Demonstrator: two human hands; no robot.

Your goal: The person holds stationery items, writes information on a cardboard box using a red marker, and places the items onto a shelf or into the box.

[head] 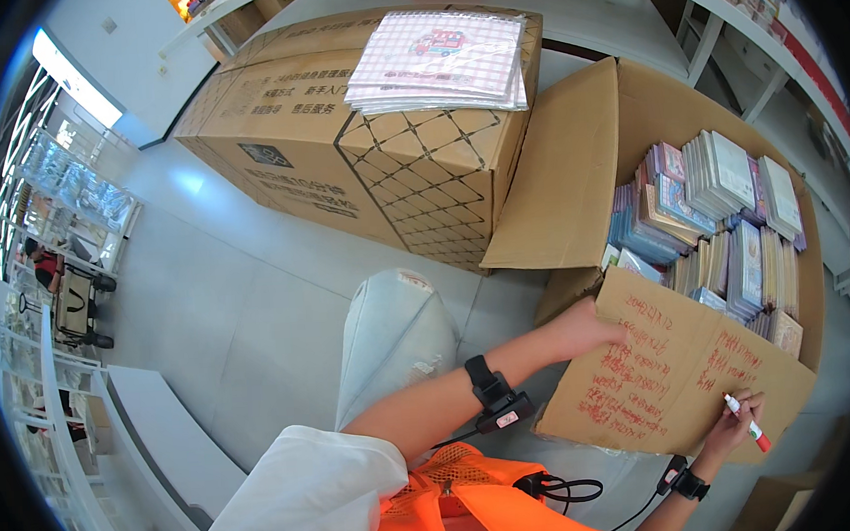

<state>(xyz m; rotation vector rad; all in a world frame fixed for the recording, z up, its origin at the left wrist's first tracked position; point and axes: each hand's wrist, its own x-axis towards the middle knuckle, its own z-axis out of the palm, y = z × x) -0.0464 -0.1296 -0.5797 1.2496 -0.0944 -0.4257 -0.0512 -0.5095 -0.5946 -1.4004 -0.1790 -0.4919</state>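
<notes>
My right hand [730, 428] grips a white marker [733, 403] with a red end, its tip close to a carton flap [682, 425]. Rows of red handwriting cover this flap, which is folded outward toward me. At the flap's left edge, my left hand [587, 329] holds on with the thumb over the top face; its other fingers are mostly hidden underneath. Inside the open cardboard box [820, 302] behind the flap are tight stacks of small booklet-like packs [716, 174] in pastel colours.
A large closed carton [421, 186] bears print and carries a pile of checked, plastic-wrapped flat packs [443, 62]. Another box flap [557, 179] sticks out leftward. White shelving [709, 49] stands behind. A person [49, 267] is far left near a wagon [74, 305].
</notes>
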